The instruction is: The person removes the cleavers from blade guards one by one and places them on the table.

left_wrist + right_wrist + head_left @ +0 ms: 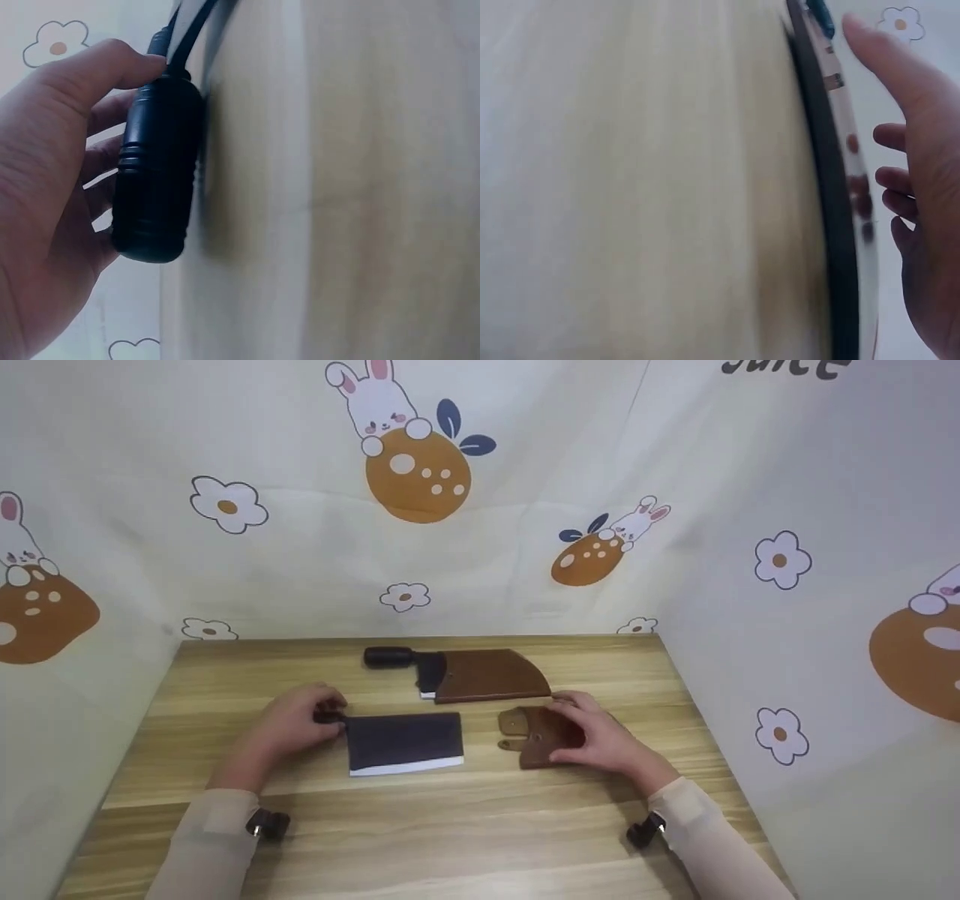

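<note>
My left hand [300, 720] grips a cleaver by its black handle [157, 172], the thumb close to the neck and the fingers behind it. The cleaver's dark blade [405, 741], with a bright edge along the near side, lies bare over the wooden table. On the right, my right hand [596, 735] reaches over a brown leather sheath [538, 739] with two tan straps, its thumb by the near side and fingers by the far side. In the right wrist view the right hand's loosely bent fingers [892, 180] stand apart from a glossy, dark-edged flat thing.
Behind the cleaver lies a second knife [388, 658], its blade inside a larger brown sheath [491, 673]. Light cloth printed with rabbits and flowers [405, 598] hangs around the back and sides of the wooden table [450, 840].
</note>
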The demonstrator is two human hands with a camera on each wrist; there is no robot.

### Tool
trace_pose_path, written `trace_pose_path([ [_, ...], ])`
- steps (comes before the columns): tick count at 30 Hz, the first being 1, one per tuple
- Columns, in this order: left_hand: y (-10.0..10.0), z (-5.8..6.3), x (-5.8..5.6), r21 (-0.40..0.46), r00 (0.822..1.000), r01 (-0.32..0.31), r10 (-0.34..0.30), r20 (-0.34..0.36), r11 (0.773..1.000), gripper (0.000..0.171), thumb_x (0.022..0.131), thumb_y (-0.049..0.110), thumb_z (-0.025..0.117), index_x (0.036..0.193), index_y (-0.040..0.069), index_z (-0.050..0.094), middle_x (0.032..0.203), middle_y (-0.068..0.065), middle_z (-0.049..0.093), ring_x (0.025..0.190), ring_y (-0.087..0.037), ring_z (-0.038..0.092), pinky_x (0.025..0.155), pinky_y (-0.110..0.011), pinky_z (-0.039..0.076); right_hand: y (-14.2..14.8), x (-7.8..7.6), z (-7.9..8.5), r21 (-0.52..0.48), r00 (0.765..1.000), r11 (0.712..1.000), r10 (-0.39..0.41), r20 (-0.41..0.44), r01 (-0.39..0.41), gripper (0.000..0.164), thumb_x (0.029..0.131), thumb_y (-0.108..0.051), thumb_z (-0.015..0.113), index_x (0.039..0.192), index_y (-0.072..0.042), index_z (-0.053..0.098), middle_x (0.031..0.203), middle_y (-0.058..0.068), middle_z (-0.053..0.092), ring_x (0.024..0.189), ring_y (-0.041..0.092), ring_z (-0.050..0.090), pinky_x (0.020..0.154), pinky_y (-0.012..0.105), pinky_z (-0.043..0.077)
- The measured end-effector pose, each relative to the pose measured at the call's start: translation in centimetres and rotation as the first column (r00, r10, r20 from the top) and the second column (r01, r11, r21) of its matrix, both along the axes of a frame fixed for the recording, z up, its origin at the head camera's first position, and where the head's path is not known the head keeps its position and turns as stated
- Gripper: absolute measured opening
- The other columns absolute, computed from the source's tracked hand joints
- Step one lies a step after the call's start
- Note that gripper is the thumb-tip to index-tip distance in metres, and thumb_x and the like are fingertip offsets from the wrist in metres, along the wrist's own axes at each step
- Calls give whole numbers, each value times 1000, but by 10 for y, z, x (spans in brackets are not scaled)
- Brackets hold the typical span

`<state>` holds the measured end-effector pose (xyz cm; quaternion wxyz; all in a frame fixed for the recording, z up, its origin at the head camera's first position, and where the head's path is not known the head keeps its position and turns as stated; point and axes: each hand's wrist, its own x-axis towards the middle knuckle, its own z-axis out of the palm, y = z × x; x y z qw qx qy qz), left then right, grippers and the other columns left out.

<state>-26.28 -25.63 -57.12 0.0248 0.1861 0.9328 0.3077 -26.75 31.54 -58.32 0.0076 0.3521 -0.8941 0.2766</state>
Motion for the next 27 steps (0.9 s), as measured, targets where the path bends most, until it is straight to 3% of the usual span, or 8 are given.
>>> trace_pose_path([
  [4, 3, 8, -5, 5, 1000, -7, 7, -18, 1000, 33, 94, 15, 84, 125, 6, 76, 118, -10, 72, 113, -36, 68, 100, -62, 54, -5, -5, 9, -43, 999, 999, -31, 9, 32, 80, 87, -38, 95, 153, -6, 63, 156, 20, 52, 145, 35, 48, 120, 60, 42],
  [12, 22, 16, -28, 45, 998, -34, 36, -50, 998, 46, 94, 20, 85, 135, 5, 72, 133, -17, 69, 123, -42, 66, 102, -64, 54, -29, -25, 20, -30, 996, 998, -50, -78, 48, 70, 91, -36, 92, 148, -3, 66, 150, 19, 57, 139, 35, 53, 117, 57, 45],
  [16, 35, 19, -46, 11, 995, -27, 28, -92, 1000, 50, 93, 24, 87, 137, 5, 71, 133, -18, 67, 124, -42, 65, 103, -63, 53, -44, -39, 25, -7, 994, 999, -41, -106, 41, 67, 91, -32, 92, 146, -3, 67, 148, 17, 59, 139, 35, 53, 118, 55, 44],
  [22, 52, 21, -68, -65, 984, -21, 9, -181, 998, 53, 91, 25, 89, 136, 4, 71, 136, -21, 66, 130, -44, 59, 113, -64, 44, -63, -57, 27, 40, 995, 997, -69, -76, 72, 71, 91, -35, 92, 149, -4, 65, 151, 20, 57, 142, 38, 51, 121, 55, 41],
  [27, 69, 19, -85, -102, 980, -16, -5, -199, 995, 50, 93, 26, 88, 136, 6, 72, 136, -19, 67, 130, -43, 60, 115, -64, 42, -81, -71, 27, 108, 996, 991, -67, -62, 74, 78, 91, -42, 90, 154, -5, 61, 154, 19, 56, 144, 39, 51, 121, 56, 41],
])
